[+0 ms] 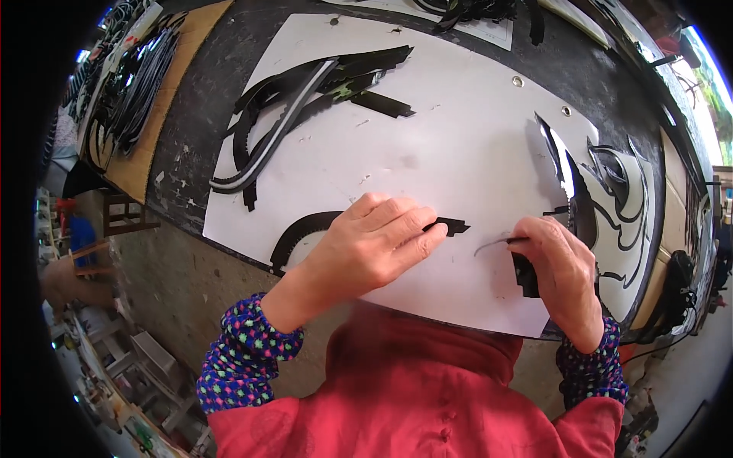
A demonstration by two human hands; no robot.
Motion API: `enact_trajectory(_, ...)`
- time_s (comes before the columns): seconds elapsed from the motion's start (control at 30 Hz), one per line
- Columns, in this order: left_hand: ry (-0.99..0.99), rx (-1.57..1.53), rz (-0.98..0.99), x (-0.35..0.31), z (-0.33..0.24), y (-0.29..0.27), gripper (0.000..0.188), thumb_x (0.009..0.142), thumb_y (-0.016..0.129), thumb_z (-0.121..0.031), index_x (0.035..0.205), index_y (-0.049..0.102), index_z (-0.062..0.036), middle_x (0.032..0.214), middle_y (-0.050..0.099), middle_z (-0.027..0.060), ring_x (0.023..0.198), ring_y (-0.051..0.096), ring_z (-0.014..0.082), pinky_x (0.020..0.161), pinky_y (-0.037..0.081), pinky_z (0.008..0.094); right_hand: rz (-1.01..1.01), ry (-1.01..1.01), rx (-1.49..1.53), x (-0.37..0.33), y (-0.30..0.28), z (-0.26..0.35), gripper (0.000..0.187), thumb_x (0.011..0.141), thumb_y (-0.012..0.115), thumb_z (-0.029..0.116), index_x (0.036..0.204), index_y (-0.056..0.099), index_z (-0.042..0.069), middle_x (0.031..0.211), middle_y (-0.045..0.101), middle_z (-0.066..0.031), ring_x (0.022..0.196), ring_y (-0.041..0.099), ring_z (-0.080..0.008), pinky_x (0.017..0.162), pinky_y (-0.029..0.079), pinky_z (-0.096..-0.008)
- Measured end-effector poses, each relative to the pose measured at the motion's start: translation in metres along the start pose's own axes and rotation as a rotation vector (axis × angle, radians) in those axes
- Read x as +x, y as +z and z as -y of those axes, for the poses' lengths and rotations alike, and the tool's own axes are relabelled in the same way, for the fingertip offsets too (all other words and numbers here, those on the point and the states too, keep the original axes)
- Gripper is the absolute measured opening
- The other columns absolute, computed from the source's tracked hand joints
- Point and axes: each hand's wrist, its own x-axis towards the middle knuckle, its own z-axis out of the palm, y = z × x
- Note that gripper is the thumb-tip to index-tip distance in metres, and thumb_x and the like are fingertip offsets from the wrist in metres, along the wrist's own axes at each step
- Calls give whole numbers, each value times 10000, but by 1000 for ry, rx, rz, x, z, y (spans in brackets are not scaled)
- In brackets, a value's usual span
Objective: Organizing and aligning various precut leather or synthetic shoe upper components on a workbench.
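My left hand [378,244] is closed over a curved black strip [309,227] with a notched inner edge, on a white board [450,164]. The strip's squared-off end juts out past my fingertips; its middle is hidden under the hand. Near the board's right side, my right hand [557,263] pinches a thin, dark, curved sliver [489,246], whose free tip points left. Whether this is a tool or a scrap, I cannot tell. Beside and partly behind that hand lie black strips [565,172], one with a shiny face.
A pile of black strips [336,84], with one grey-and-white curved strip [286,130] on it, lies at the board's upper left. A bundle of dark strips [141,91] rests on brown cardboard [179,84] farther left. Curved black pieces [618,183] lie on white sheets at right.
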Motion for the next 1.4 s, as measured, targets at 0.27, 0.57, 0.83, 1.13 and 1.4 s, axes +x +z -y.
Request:
enact_trajectory(0.27,14,9,4,-2,-2,2,300,790,684,-83,1084,739,-67,1125,668,34,1014,612,175,829,488,320,265,194,160,11,9,-9,103,875,693,85,894,629,6,733,632,-134,649,620,-319,593,493,-374)
enact_trajectory(0.57,-4,-1,40,1,-2,-2,289,808,686,-87,1091,741,-73,1126,664,34,1008,605,174,822,482,322,228,291,176,17,15,-6,113,872,707,116,852,640,27,725,651,-103,633,641,-284,577,500,-349)
enact_trajectory(0.83,-21,-6,70,2,-2,-3,297,797,697,-97,1090,743,-83,1134,665,28,1009,598,171,791,468,315,215,294,155,15,17,-7,101,878,696,115,850,640,36,709,648,-92,625,642,-278,578,496,-351)
enact_trajectory(1.13,-23,-17,77,1,-1,-4,298,802,691,-105,1095,744,-86,1147,665,21,1015,600,164,804,459,303,211,300,164,17,18,-7,92,881,687,97,852,634,28,692,634,-93,609,630,-279,569,489,-355)
enact_trajectory(1.4,-25,-18,72,1,-2,-3,299,811,683,-107,1103,743,-86,1149,665,22,1017,602,164,815,465,310,278,342,268,19,8,-7,76,869,695,77,847,651,18,691,642,-100,603,635,-276,561,496,-337)
